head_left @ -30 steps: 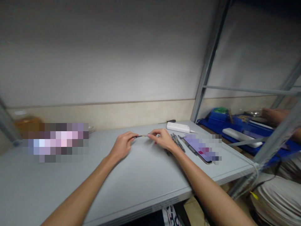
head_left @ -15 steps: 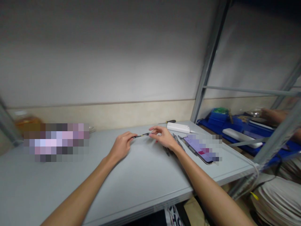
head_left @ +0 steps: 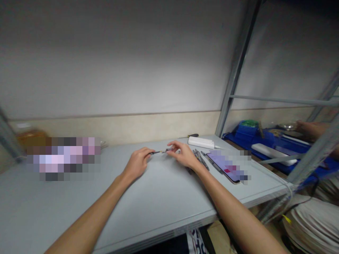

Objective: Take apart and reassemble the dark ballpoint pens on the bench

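Note:
Over the grey tabletop, my left hand (head_left: pixel 137 162) pinches a thin dark pen part (head_left: pixel 156 152) whose lighter tip points right. My right hand (head_left: pixel 182 154) is closed at thumb and fingertips on a small, slim pen piece (head_left: pixel 166 151), greyish and partly hidden by the fingers. A narrow gap seems to lie between the two pieces; they are too small to make out fully. Several dark pens (head_left: pixel 200 159) lie just right of my right hand, some partly behind the wrist. Beside them rests a phone (head_left: pixel 222 165) with its screen lit.
A white power strip (head_left: pixel 201 143) and a screwdriver (head_left: pixel 193 135) lie at the back right. Blurred-out items (head_left: pixel 63 157) and a bottle (head_left: pixel 30 134) stand left. Beyond the metal shelf post (head_left: pixel 233 77), another person's hand (head_left: pixel 309 130) is above a blue surface (head_left: pixel 267 141).
The pen parts, joined in one line between my hands before, now look separated, the right piece tilted a little. Both hands stay in nearly the same place.

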`<action>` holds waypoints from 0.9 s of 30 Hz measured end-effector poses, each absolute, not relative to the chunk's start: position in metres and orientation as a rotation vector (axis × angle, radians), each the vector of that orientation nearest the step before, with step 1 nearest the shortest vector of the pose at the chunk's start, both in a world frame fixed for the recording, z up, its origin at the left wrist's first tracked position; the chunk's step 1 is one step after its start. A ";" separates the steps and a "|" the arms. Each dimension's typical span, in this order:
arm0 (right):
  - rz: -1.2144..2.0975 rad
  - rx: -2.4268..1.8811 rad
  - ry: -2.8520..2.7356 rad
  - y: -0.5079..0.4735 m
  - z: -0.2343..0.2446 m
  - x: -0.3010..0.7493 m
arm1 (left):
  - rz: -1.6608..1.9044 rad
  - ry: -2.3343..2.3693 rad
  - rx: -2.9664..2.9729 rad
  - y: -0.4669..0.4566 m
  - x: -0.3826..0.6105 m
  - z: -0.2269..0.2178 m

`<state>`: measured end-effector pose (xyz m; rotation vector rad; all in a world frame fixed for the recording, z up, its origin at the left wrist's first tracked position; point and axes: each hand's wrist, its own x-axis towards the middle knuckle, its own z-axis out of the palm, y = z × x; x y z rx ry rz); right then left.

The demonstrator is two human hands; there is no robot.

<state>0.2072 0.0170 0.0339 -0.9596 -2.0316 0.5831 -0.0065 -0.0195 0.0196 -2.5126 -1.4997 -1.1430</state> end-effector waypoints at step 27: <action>0.821 -0.929 -2.047 0.014 0.036 0.207 | -1.215 -1.474 -2.536 -0.021 0.000 0.018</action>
